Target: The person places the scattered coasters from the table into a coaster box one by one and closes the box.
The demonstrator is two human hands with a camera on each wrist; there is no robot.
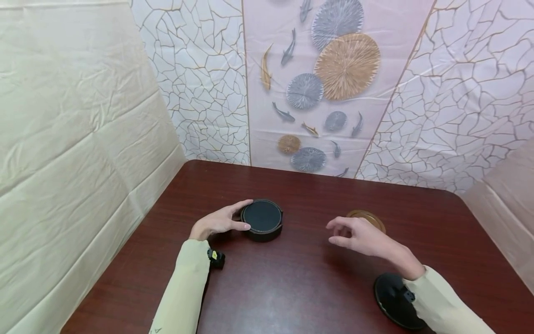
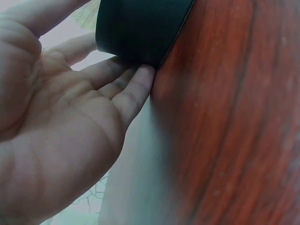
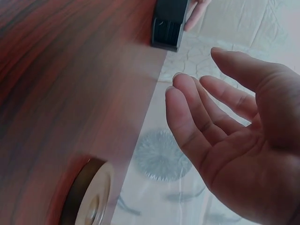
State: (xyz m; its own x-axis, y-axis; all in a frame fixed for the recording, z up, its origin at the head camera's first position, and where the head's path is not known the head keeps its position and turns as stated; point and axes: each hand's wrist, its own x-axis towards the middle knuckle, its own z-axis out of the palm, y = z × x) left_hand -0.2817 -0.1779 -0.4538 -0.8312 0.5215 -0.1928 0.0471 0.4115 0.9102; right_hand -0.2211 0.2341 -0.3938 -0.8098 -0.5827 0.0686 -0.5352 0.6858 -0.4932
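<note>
In the head view a round black coaster holder [image 1: 262, 216] stands on the table, its top a flat dark disc. My left hand [image 1: 220, 220] grips it from the left, thumb at the near side and a finger at the far side. The left wrist view shows the holder's smooth dark side [image 2: 140, 28] against the fingertips. My right hand [image 1: 360, 235] hovers over the table with loosely bent fingers and holds nothing. Just behind it lies a round brown wooden piece [image 1: 369, 217], partly hidden by the hand. The right wrist view shows an open slot in the holder [image 3: 167, 30].
A flat round black object [image 1: 394, 299] lies near the right forearm, partly covered by the sleeve. The dark red wooden table [image 1: 283, 287] meets patterned cloth [image 1: 208, 83] at the back and pale cloth [image 1: 71, 139] at the left.
</note>
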